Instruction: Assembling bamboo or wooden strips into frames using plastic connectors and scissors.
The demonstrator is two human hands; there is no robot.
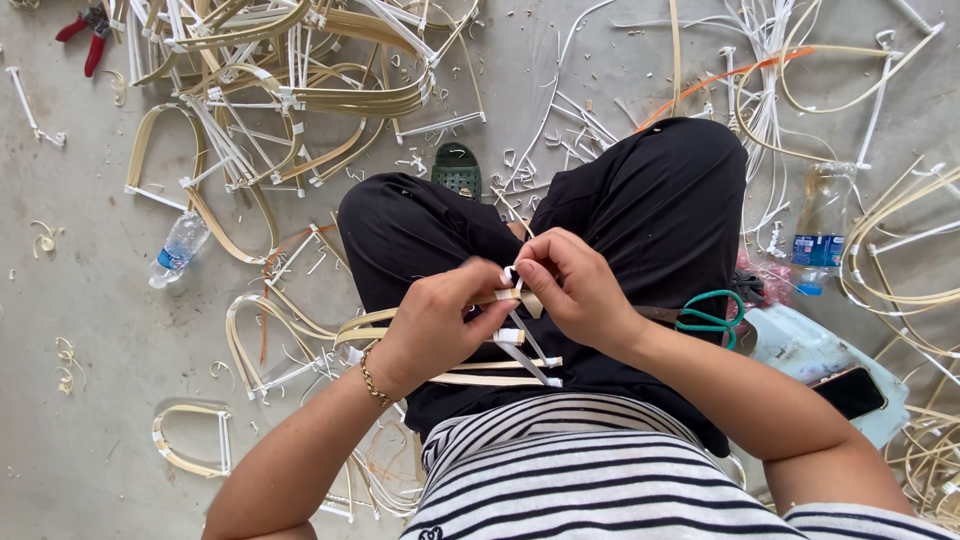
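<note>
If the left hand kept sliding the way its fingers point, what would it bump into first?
The left hand points up and to the right, so it would probably meet the right hand first. Their fingertips already pinch the same white strip around the bamboo strips, almost touching.

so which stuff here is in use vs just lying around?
In use:
left hand
right hand
bamboo strips
white binding strip

Lying about:
green scissors
red pliers
water bottle
phone
green sandal
finished loops
</note>
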